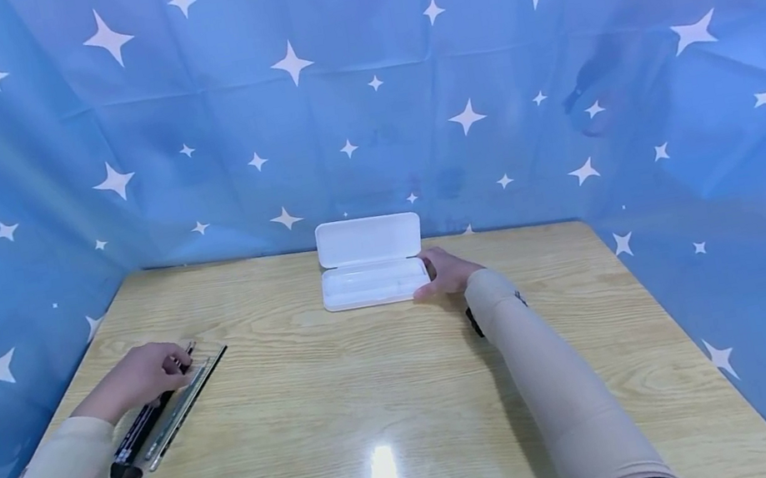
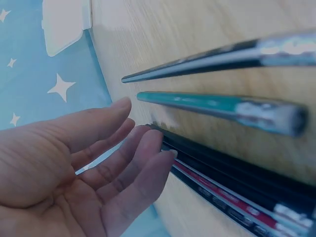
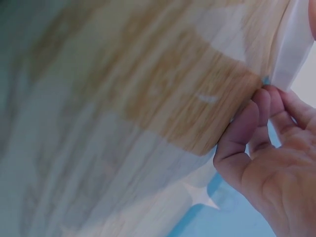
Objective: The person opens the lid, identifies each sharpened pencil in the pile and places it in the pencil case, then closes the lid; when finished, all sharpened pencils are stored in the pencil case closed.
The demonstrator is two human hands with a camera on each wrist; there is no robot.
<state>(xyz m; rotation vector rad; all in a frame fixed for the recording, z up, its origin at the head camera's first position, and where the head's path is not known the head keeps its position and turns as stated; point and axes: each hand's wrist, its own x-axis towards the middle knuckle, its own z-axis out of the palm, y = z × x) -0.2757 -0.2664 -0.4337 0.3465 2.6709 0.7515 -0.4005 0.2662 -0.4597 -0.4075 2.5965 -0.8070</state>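
Note:
Toward the back of the table stands a white pencil case [image 1: 368, 285], its lid [image 1: 369, 240] raised. My right hand [image 1: 451, 270] grips the case's right side, thumb near the front corner and fingers toward the hinge. The right wrist view shows curled fingers against the case's white wall [image 3: 291, 54]. At the left, my left hand [image 1: 140, 377] hovers over several pencils with loosely bent fingers. In the left wrist view its fingertips overlap the ends of dark pencils [image 2: 222, 192], one with a red stripe. Beside them lie a teal pencil [image 2: 187, 101] and a black pencil [image 2: 212, 64].
The pencils lie on a wood-grain table [image 1: 349, 397], slanting away along its left side. A blue curtain [image 1: 376, 105] with white stars hangs behind the table and along both sides. Light reflects off the table's front middle.

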